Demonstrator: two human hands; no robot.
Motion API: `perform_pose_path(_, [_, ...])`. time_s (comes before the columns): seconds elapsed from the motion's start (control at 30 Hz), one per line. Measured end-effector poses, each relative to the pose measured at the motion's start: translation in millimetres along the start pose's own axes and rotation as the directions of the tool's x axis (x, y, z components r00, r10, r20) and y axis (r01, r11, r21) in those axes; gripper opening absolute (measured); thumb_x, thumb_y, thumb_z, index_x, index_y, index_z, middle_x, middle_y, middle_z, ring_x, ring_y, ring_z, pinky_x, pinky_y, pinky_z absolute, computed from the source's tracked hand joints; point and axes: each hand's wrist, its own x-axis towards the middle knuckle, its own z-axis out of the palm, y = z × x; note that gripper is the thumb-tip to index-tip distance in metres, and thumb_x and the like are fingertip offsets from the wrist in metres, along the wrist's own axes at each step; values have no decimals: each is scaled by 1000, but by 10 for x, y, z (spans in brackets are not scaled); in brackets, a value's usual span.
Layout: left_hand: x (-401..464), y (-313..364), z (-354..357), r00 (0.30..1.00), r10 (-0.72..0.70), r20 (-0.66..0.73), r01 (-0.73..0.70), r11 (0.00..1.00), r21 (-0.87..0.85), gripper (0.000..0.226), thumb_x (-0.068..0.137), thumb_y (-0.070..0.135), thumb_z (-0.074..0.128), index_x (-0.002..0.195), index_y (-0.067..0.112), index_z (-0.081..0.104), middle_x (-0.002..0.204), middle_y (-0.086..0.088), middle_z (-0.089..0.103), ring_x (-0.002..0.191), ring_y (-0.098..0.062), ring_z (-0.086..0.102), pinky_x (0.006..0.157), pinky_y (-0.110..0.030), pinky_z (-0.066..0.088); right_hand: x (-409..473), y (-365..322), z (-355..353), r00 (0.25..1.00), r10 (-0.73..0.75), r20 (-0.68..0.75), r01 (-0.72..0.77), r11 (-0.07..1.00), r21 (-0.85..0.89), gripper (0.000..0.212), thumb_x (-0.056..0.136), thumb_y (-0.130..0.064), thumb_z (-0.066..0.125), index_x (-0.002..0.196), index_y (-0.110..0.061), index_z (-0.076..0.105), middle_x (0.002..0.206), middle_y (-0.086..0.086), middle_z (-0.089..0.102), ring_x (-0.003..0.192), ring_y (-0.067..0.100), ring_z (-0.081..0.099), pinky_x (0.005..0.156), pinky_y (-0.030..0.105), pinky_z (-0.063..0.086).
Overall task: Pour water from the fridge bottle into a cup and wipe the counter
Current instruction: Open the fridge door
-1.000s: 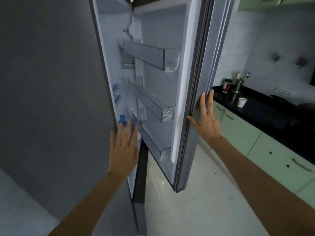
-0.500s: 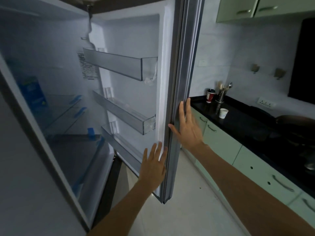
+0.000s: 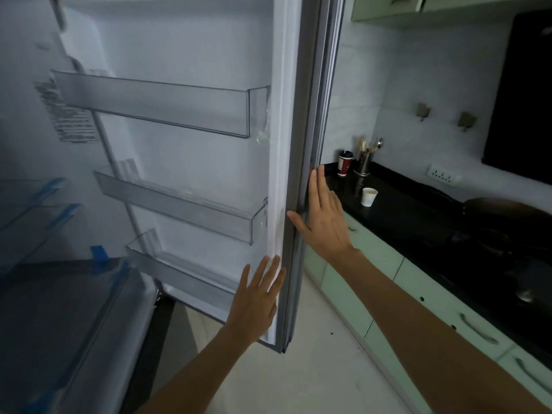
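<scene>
Item: fridge door [image 3: 194,162], which I hold wide with flat left hand [image 3: 257,297] and right hand [image 3: 324,218], neither grip closed on anything; no bottle visible; cup [image 3: 369,196] waiting on tabletop [image 3: 418,216].

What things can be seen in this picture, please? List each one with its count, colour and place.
fridge door: one, white inside, standing open
door shelves: three, clear grey, on the door's inner side
blue tape: several strips, on the fridge shelves at left
counter: one, black, at right
paper cup: one, white, on the counter
red cup: one, dark lid, at the counter's far end
utensil holder: one, metal, beside the red cup
cabinets: pale green, under the counter
pan: one, dark, on the counter at right
left hand: open, fingers flat on the door's inner edge
right hand: open, on the door's outer edge
</scene>
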Motion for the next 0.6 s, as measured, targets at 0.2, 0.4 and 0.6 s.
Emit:
perform_pose_path(0.2, [444,0,351,995,39,-94,-41,999,-17,77,75,36,74,142,12,44,156,-12,27,143,-29,18,110,-55,24,237,305,264,998,57,-23,-58,997,-40,80,98,-53,35,151,-9,-6,161,10,-1,146,25,19,118,42,17])
perform_pose_path(0.4, [914,-68,580,992,85,-94,-86,996,-10,76,77,42,71,142,12,44,155,-13,27,144,-29,16,110,-55,20,524,567,540,989,143,-37,-145,988,-53,77,98,-52,40,153,-10,5,159,8,17,146,24,18,118,48,19])
perform_pose_path(0.6, [1428,-166,809,993,97,-71,-97,995,1,74,77,43,70,141,13,46,155,-13,29,143,-31,24,110,-56,26,908,869,836,989,136,-65,-142,984,-104,76,97,-49,44,151,-6,13,157,9,25,146,25,19,117,47,17])
